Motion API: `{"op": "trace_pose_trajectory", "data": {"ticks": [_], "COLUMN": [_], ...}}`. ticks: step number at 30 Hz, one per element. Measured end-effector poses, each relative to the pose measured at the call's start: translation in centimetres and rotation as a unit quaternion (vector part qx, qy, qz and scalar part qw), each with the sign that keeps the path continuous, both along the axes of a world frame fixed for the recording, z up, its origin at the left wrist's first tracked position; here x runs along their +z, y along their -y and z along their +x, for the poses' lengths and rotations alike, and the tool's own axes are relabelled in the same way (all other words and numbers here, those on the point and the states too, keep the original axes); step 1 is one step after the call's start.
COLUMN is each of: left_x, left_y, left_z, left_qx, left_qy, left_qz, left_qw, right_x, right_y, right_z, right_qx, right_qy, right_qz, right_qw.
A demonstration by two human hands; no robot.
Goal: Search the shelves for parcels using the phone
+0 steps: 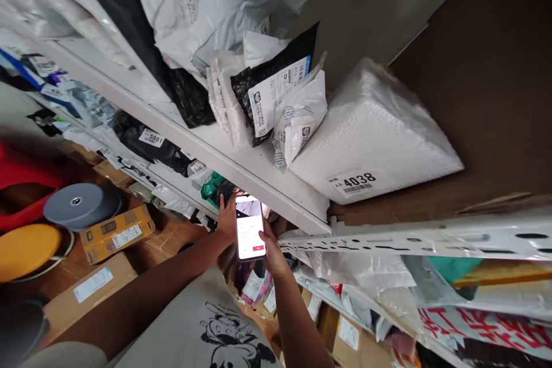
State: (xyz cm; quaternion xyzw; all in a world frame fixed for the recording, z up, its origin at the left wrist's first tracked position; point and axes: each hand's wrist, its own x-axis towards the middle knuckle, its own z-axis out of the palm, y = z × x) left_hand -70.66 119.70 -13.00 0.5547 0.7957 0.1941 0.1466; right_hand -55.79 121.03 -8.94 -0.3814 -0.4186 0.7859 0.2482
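Observation:
My right hand (273, 253) is wrapped round a smartphone (250, 236), with the thumb over its lit screen. A camera picture of a pale label fills the top of that screen; a red button shows near the bottom. Beyond the phone, my left hand (226, 219) reaches into the lower shelf. Its fingers lie apart on a black plastic parcel (225, 190), seemingly gripping it, though the phone hides part of the hand. A green plastic parcel (210, 186) sits just left of it. Another black parcel (161, 146), labelled 5001, lies farther left.
Above my hands runs a white metal shelf (259, 184) bearing several bagged parcels and a white padded parcel (383, 132) marked 4038. A perforated shelf upright (409, 240) crosses at right. Cardboard boxes (118, 234), a grey stool (80, 207) and a yellow round seat (28, 252) stand left.

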Motion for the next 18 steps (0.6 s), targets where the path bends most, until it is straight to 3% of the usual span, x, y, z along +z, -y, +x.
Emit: {"op": "trace_pose_trajectory", "data": {"ticks": [5, 9, 18], "left_x": [0.7, -0.2, -2.2], "left_y": [0.2, 0.2, 0.0], "left_z": [0.6, 0.5, 0.9], "left_qx": [-0.011, -0.023, 0.022], "left_qy": [-0.011, -0.043, -0.034], "left_qz": [-0.024, -0.024, 0.046], "left_qw": [1.000, 0.998, 0.998], "right_x": [0.1, 0.6, 0.9], "right_y": [-0.3, -0.2, 0.1], "right_z": [0.2, 0.6, 1.6], "right_qx": [0.066, 0.100, 0.153], "right_qy": [0.001, -0.011, -0.013], "right_qz": [0.006, 0.022, 0.052], "right_qw": [0.998, 0.995, 0.987]}}
